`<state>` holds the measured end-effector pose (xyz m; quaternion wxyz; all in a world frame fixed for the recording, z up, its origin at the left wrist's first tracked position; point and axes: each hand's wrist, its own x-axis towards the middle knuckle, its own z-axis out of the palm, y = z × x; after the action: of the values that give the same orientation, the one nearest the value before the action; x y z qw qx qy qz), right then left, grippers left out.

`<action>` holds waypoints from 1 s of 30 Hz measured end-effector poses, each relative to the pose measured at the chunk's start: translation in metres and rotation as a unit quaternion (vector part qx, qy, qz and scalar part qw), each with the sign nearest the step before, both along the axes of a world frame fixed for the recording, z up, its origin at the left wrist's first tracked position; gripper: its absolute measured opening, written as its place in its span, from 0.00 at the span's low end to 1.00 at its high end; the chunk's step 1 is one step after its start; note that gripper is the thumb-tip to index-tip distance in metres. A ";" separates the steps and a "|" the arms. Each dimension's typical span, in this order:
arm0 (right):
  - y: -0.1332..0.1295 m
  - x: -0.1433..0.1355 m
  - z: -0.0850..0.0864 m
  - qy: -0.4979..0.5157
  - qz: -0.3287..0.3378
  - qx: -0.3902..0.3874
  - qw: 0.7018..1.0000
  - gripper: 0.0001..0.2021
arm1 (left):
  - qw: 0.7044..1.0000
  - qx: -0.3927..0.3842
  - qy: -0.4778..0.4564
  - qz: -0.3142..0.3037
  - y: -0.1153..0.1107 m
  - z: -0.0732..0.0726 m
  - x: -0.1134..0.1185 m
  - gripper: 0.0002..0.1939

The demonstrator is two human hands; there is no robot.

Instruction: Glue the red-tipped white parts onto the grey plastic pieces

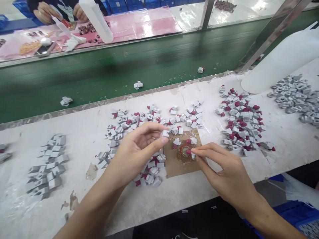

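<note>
Between thumb and forefinger, my left hand [142, 149] pinches a small light-grey plastic part [164, 133]. My right hand [221, 169] grips a grey and dark-red piece [192, 154] over a small round dish [184, 150] with a red rim. That dish sits on a square of brown cardboard [171, 167], where a couple more grey and dark-red pieces [191, 141] lie behind it. A heap of similar pieces [154, 166] spreads beside and behind my left hand, partly hidden by it.
Grey-red pieces [241, 119] are heaped right, plain grey parts [50, 162] left and more far right. A large white bottle-like object [279, 59] leans in at right. Beyond the table edge runs a green conveyor belt [112, 73] carrying scattered pieces. Across it, a person's hands [50, 13] work.
</note>
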<state>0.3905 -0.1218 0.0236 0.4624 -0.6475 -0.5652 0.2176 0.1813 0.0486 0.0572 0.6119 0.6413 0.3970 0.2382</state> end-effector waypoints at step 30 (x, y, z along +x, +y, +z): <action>0.031 0.013 0.017 0.278 -0.040 0.012 0.960 0.04 | 0.992 -0.052 -0.099 -0.065 -0.020 -0.003 0.052 0.05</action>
<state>0.4032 -0.0905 0.0403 0.6172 -0.5782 -0.3908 0.3635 0.2330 0.0289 0.0543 0.6953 0.6060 0.3035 0.2393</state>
